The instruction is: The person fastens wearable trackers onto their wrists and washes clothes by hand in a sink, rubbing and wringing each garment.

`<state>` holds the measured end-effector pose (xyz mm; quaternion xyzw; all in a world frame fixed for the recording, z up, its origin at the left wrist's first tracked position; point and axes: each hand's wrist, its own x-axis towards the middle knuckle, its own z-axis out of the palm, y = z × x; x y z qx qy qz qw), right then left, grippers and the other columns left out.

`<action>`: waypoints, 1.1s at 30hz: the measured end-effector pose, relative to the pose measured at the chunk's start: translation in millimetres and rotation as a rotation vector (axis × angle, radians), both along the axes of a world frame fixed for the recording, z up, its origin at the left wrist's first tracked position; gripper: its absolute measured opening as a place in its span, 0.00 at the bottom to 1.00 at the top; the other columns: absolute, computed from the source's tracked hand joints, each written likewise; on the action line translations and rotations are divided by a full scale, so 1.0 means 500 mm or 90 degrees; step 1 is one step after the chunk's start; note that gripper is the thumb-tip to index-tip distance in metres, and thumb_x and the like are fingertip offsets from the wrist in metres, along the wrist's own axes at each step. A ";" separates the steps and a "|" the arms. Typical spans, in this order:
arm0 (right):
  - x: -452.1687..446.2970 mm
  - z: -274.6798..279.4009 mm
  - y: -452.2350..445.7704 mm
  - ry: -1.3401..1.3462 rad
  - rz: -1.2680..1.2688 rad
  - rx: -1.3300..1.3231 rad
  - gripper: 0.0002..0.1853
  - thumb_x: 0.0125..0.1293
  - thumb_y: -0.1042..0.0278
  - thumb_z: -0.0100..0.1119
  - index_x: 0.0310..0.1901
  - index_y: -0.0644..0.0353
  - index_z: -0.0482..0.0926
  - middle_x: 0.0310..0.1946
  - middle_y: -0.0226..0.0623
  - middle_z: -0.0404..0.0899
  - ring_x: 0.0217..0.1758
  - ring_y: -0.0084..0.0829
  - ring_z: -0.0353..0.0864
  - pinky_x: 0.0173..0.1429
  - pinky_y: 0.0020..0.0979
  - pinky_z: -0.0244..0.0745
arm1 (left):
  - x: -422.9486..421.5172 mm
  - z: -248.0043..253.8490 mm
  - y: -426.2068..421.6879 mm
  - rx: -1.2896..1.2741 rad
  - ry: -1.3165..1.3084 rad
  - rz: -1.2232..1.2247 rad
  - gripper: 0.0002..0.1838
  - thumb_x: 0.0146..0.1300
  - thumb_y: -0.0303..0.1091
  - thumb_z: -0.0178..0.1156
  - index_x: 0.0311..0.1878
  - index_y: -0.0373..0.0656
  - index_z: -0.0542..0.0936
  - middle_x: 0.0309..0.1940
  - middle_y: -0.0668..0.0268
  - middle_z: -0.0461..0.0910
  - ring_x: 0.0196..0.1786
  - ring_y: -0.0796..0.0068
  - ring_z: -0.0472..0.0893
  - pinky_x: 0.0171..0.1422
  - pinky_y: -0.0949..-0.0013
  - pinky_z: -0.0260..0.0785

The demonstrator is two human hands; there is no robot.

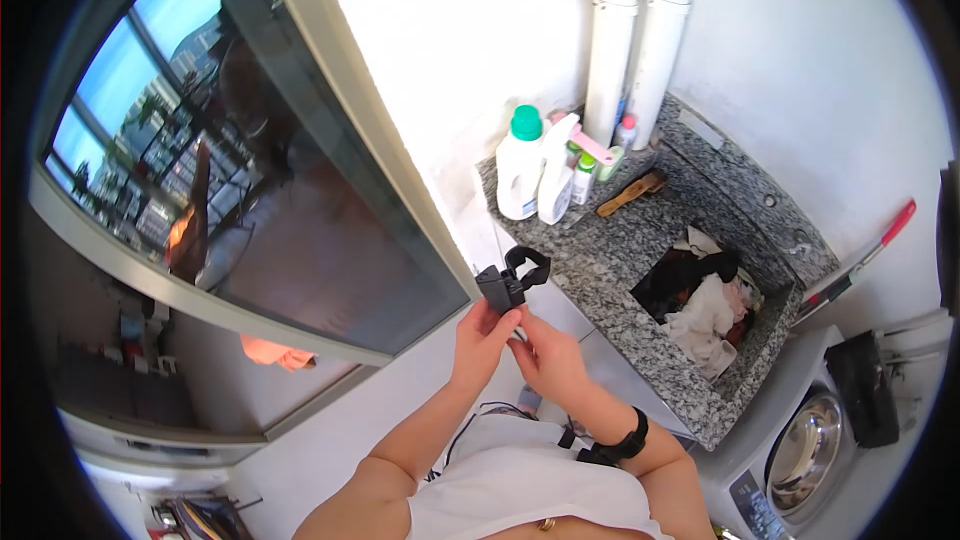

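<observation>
In front of my body I hold a small black boxy device with a looped black strap (500, 287). My left hand (478, 345) is closed around its lower end, thumb along the near side. My right hand (552, 358) is right beside it, fingers pinched together just under the device. What those fingers grip is too small to make out. A black band (634, 433) circles my right wrist. To the right of both hands stands a speckled granite counter (590, 260) with a sink holding a heap of white and dark cloth (705, 305).
A white jug with a green cap (520, 175) and several other bottles crowd the counter's back corner, near a wooden brush (632, 193). White pipes (612, 50) rise behind. A washing machine (800, 450) stands at right. A framed glass door (330, 230) fills the left.
</observation>
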<state>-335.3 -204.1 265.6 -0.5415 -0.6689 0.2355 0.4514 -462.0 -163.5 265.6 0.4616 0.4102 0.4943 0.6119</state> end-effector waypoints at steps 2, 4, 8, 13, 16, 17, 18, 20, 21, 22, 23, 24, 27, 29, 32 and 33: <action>0.037 0.020 -0.011 -0.009 -0.033 0.036 0.22 0.59 0.72 0.66 0.56 0.59 0.75 0.30 0.39 0.83 0.24 0.34 0.80 0.28 0.32 0.74 | -0.005 -0.001 0.009 -0.025 -0.047 -0.053 0.11 0.67 0.28 0.59 0.50 0.34 0.77 0.42 0.62 0.82 0.47 0.73 0.81 0.54 0.68 0.74; 0.082 0.048 -0.019 0.021 -0.097 0.104 0.24 0.50 0.74 0.72 0.51 0.58 0.79 0.34 0.35 0.82 0.29 0.36 0.79 0.34 0.31 0.75 | -0.019 -0.007 0.016 -0.033 -0.066 -0.128 0.12 0.70 0.34 0.55 0.50 0.35 0.77 0.40 0.62 0.81 0.44 0.70 0.82 0.52 0.64 0.75; 0.118 0.125 -0.006 -0.031 -0.142 0.172 0.18 0.42 0.75 0.74 0.37 0.59 0.82 0.38 0.34 0.77 0.46 0.42 0.74 0.51 0.39 0.70 | -0.027 -0.015 0.035 -0.095 -0.184 -0.263 0.15 0.71 0.40 0.54 0.47 0.36 0.77 0.36 0.63 0.80 0.41 0.69 0.82 0.51 0.64 0.75; 0.135 0.067 0.036 -0.115 -0.070 0.235 0.12 0.42 0.75 0.72 0.32 0.59 0.80 0.32 0.33 0.79 0.39 0.40 0.75 0.44 0.37 0.72 | 0.008 -0.019 0.056 -0.185 -0.037 -0.203 0.14 0.69 0.42 0.55 0.41 0.38 0.77 0.32 0.67 0.76 0.35 0.74 0.79 0.41 0.68 0.73; 0.116 0.018 0.066 -0.082 -0.209 0.035 0.07 0.47 0.69 0.68 0.29 0.58 0.82 0.26 0.33 0.81 0.36 0.38 0.76 0.40 0.37 0.73 | 0.013 -0.065 0.058 0.274 0.454 0.052 0.13 0.71 0.39 0.55 0.44 0.37 0.78 0.30 0.70 0.76 0.32 0.79 0.76 0.36 0.73 0.70; 0.110 0.000 0.080 -0.082 -0.211 0.036 0.07 0.47 0.69 0.68 0.29 0.58 0.82 0.26 0.33 0.81 0.36 0.38 0.76 0.40 0.37 0.73 | 0.015 -0.074 0.059 0.275 0.453 0.051 0.13 0.71 0.39 0.55 0.44 0.37 0.78 0.30 0.70 0.76 0.32 0.79 0.76 0.36 0.73 0.70; 0.100 -0.011 0.091 -0.065 -0.190 0.035 0.07 0.48 0.69 0.68 0.30 0.58 0.82 0.26 0.33 0.81 0.36 0.39 0.76 0.41 0.38 0.72 | 0.020 -0.080 0.055 0.120 0.313 -0.062 0.12 0.71 0.38 0.55 0.44 0.37 0.78 0.28 0.71 0.75 0.29 0.81 0.74 0.34 0.75 0.69; 0.077 -0.033 0.093 -0.051 -0.157 0.024 0.07 0.49 0.69 0.67 0.30 0.58 0.82 0.27 0.33 0.81 0.36 0.40 0.75 0.41 0.38 0.72 | 0.037 -0.097 0.041 -0.071 0.119 -0.180 0.12 0.73 0.36 0.52 0.43 0.37 0.78 0.25 0.74 0.73 0.25 0.85 0.70 0.31 0.79 0.66; 0.066 -0.031 0.097 -0.074 -0.136 0.059 0.09 0.49 0.69 0.68 0.33 0.58 0.82 0.28 0.34 0.81 0.35 0.40 0.74 0.41 0.38 0.71 | 0.039 -0.111 0.045 -0.074 0.116 -0.171 0.12 0.73 0.36 0.52 0.43 0.37 0.78 0.25 0.74 0.73 0.25 0.85 0.70 0.31 0.79 0.66; 0.056 -0.029 0.099 -0.096 -0.115 0.094 0.10 0.50 0.69 0.68 0.36 0.58 0.82 0.30 0.34 0.81 0.34 0.39 0.74 0.41 0.37 0.71 | 0.038 -0.134 0.050 -0.085 0.089 -0.136 0.12 0.74 0.36 0.51 0.44 0.37 0.78 0.24 0.74 0.73 0.25 0.85 0.70 0.31 0.79 0.66; 0.045 -0.024 0.100 -0.099 -0.108 0.093 0.10 0.50 0.69 0.68 0.36 0.58 0.82 0.30 0.34 0.81 0.34 0.39 0.74 0.41 0.37 0.71 | 0.040 -0.156 0.057 -0.096 0.062 -0.102 0.12 0.74 0.35 0.51 0.45 0.37 0.79 0.24 0.74 0.73 0.25 0.85 0.70 0.31 0.79 0.65; 0.036 -0.018 0.099 -0.109 -0.108 0.096 0.11 0.51 0.69 0.68 0.38 0.58 0.82 0.30 0.34 0.81 0.34 0.40 0.73 0.41 0.37 0.70 | 0.046 -0.150 0.062 -0.139 -0.059 -0.072 0.12 0.74 0.34 0.50 0.50 0.37 0.79 0.29 0.72 0.77 0.31 0.85 0.76 0.33 0.80 0.68; 0.025 -0.013 0.094 -0.124 -0.090 0.105 0.14 0.51 0.70 0.68 0.42 0.58 0.81 0.32 0.33 0.81 0.36 0.39 0.74 0.41 0.36 0.70 | 0.040 -0.118 0.061 -0.195 -0.191 -0.043 0.13 0.70 0.32 0.53 0.54 0.37 0.77 0.46 0.68 0.80 0.46 0.79 0.79 0.49 0.76 0.71; 0.017 -0.013 0.093 -0.059 -0.089 0.102 0.16 0.50 0.72 0.68 0.43 0.58 0.79 0.33 0.32 0.80 0.37 0.38 0.75 0.42 0.36 0.69 | 0.030 -0.126 0.076 -0.214 -0.271 -0.035 0.15 0.70 0.31 0.53 0.57 0.37 0.76 0.49 0.66 0.79 0.50 0.76 0.78 0.55 0.73 0.71; 0.017 0.002 0.087 -0.139 -0.084 0.140 0.17 0.50 0.74 0.69 0.43 0.58 0.76 0.33 0.32 0.80 0.38 0.37 0.76 0.45 0.36 0.69 | 0.011 -0.134 0.097 -0.251 -0.399 -0.041 0.18 0.70 0.27 0.50 0.61 0.33 0.72 0.56 0.59 0.75 0.59 0.68 0.76 0.65 0.67 0.68; 0.019 -0.003 0.088 -0.137 -0.081 0.140 0.17 0.50 0.74 0.69 0.43 0.58 0.76 0.33 0.32 0.80 0.38 0.37 0.76 0.45 0.36 0.69 | 0.008 -0.123 0.104 -0.271 -0.450 -0.053 0.18 0.71 0.24 0.48 0.62 0.29 0.70 0.60 0.54 0.73 0.63 0.63 0.74 0.71 0.64 0.65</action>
